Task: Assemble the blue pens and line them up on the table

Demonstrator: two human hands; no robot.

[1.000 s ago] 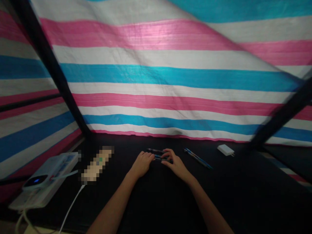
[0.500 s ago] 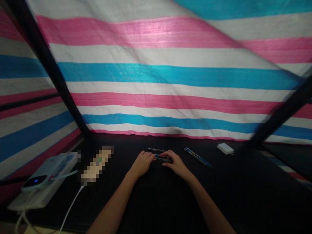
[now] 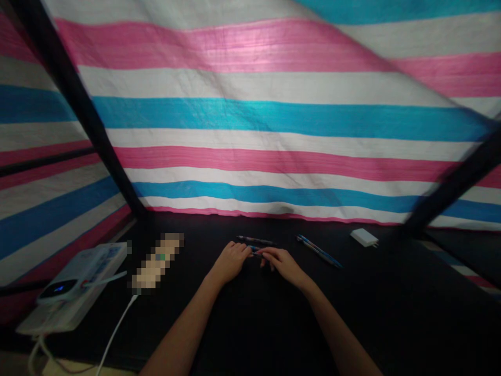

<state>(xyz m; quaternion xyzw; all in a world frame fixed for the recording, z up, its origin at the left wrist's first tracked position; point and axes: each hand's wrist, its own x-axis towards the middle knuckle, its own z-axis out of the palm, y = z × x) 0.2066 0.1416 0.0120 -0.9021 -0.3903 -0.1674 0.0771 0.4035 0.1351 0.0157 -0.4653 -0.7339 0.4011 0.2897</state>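
My left hand [image 3: 230, 261] and my right hand [image 3: 282, 262] meet over the dark table [image 3: 254, 324], fingertips pinching a small blue pen [image 3: 254, 250] between them. Most of that pen is hidden by the fingers. Just beyond the hands lies a dark pen [image 3: 256, 241] flat on the table. To the right of my right hand lie two blue pens [image 3: 319, 251] side by side, angled toward the right.
A white charger plug [image 3: 364, 237] sits at the back right. At the left edge lie a white box [image 3: 84, 271] with a power bank [image 3: 58, 289] on it, and a white cable [image 3: 113, 331]. A striped pink, white and blue cloth [image 3: 274, 120] hangs behind, with dark poles.
My right hand has drawn closer to the left, and its fingers have closed from a flat spread to a pinch on the pen. The view shifted slightly.
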